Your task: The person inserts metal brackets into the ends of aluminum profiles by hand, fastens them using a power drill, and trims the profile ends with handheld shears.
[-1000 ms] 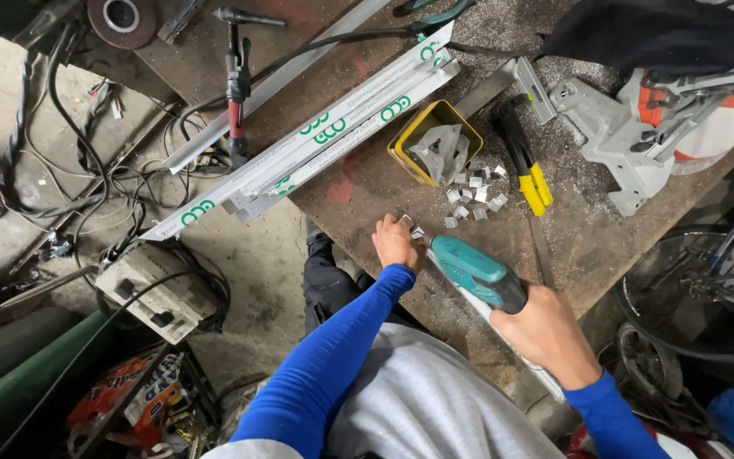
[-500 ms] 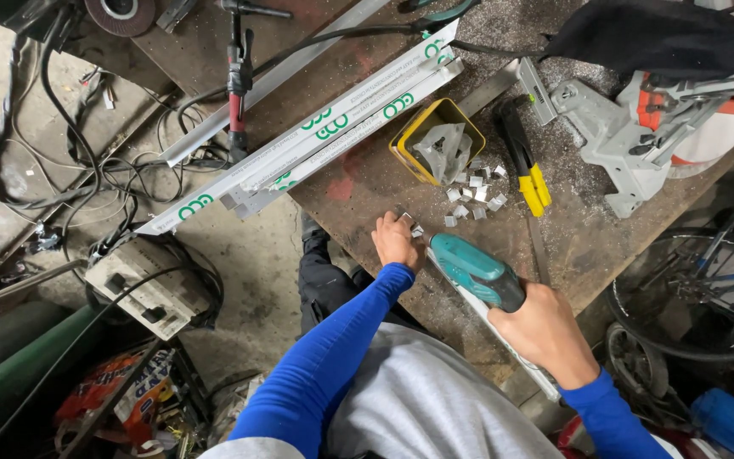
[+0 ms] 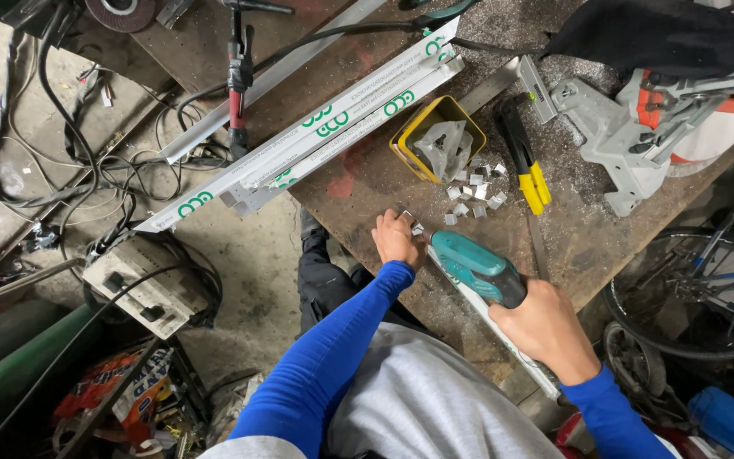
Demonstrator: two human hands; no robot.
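Note:
My right hand (image 3: 545,330) grips a teal and black power drill (image 3: 476,267), its nose pointing up-left toward my left hand. My left hand (image 3: 397,239) rests on the brown workbench (image 3: 588,246), fingers closed on a small metal bracket (image 3: 413,224) at the end of a white aluminium strip (image 3: 503,336) that runs under the drill. Both arms wear blue sleeves. Several small metal brackets (image 3: 473,194) lie loose just beyond my left hand, beside a yellow tin (image 3: 422,127) holding more metal pieces.
Long white aluminium profiles (image 3: 316,119) lie diagonally across the bench's left edge. A black and yellow tool (image 3: 524,166) and a grey mitre saw (image 3: 639,119) sit at the right. On the floor lie cables, a welding box (image 3: 142,285) and a bicycle wheel (image 3: 707,293).
Both hands and the drill stay in nearly the same pose. The view has shifted slightly.

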